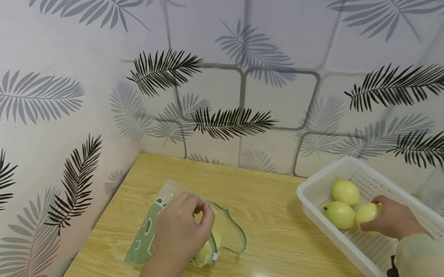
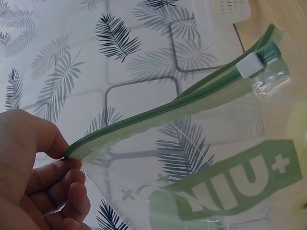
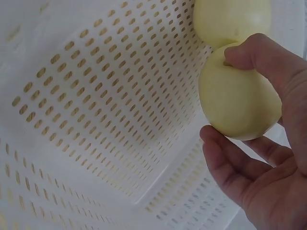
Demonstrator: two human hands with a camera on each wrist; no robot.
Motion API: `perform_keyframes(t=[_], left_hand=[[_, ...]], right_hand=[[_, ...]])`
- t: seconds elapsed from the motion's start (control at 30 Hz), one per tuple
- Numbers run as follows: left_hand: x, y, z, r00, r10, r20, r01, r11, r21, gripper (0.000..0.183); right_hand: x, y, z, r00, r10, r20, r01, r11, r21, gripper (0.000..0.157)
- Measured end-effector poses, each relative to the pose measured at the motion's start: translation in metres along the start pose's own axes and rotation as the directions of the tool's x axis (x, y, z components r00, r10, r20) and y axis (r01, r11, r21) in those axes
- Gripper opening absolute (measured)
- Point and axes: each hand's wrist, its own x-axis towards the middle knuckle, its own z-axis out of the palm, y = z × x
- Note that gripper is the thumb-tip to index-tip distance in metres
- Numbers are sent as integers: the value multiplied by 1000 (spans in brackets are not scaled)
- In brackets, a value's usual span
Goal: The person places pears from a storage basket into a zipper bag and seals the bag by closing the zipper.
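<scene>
Fruit (image 3: 239, 98) between right fingers (image 3: 220, 160), bag (image 2: 240, 184) pinched by left fingers (image 2: 53, 175)

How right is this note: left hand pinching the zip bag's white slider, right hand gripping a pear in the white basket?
One slip: the left wrist view shows the left hand pinching the zip bag at its green strip's end, away from the white slider. The rest stands.

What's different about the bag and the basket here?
The bag is see-through with green trim and print; the basket is white and full of small holes. The bag looks soft, the basket stiff and larger. The left hand pinches the bag's edge, while the basket stands unheld. Both are on the table, and yellow fruit shows in both.
</scene>
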Motion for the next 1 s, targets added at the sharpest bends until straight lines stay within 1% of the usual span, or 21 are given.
perform_keyframes(t=[0.23,0.43,0.57,0.7,0.87,1.0], left_hand=[[1,1,-3,1000,-10,23,10,1000,8,14],[3,2,-1,1000,8,22,-8,1000,11,14],[2,2,0,1000,7,17,-7,1000,19,15],[1,2,0,1000,4,18,-4,1000,18,15],[0,2,0,1000,-2,26,2,1000,15,16],[0,3,-1,999,-12,36,11,1000,15,15]], right_hand=[[-2,-9,-3,998,-3,-63,6,999,39,98],[-3,-29,-11,991,-27,-133,35,998,59,101],[-6,-49,-14,984,-54,-171,66,995,69,98],[-12,-76,-13,974,-86,-211,107,990,88,95],[-20,-109,-10,961,-143,-236,167,982,87,92],[-28,-131,-5,950,-184,-254,212,973,88,89]])
